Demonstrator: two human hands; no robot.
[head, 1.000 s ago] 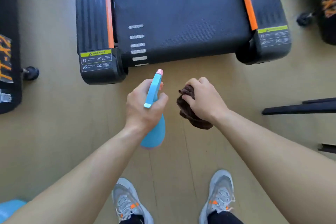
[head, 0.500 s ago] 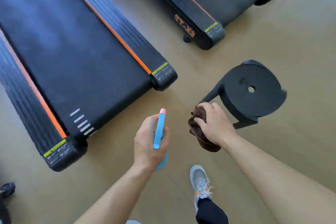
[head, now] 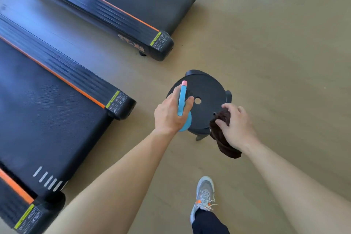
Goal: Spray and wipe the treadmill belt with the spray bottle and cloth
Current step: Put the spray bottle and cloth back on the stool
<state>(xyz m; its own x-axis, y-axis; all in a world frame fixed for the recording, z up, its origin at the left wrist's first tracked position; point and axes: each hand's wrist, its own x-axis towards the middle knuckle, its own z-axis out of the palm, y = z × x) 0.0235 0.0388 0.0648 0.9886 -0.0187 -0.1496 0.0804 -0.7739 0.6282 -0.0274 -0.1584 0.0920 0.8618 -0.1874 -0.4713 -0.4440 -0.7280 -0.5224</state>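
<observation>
**gymrat_07:** so where's this person at with the cleaning? Standing right here and I can't call it.

**matwatcher:** Left hand [head: 169,114] is wrapped around the blue spray bottle [head: 182,100], pink nozzle pointing away, over the round black stool [head: 207,89]. Right hand [head: 235,127] has the dark brown cloth [head: 223,138] pinched in its fingers, the rest hanging off the stool's edge. The treadmill belt [head: 47,116] is well off to their left, nothing touching it.

**gymrat_07:** so not spraying?

**matwatcher:** Nope. My guess is they're done with the belt, or between passes, and about to park both things on the stool. If so, next move is just lowering the bottle upright on the seat and letting the cloth go so it doesn't slide off.

**gymrat_07:** they were facing the belt a second ago tho?

**matwatcher:** Yeah, a second ago they stood square at the end of the belt, both feet planted. Since then they've swung right; the stool went from beside the hands to right under them, and one grey sneaker [head: 204,195] is mid-step.
</observation>
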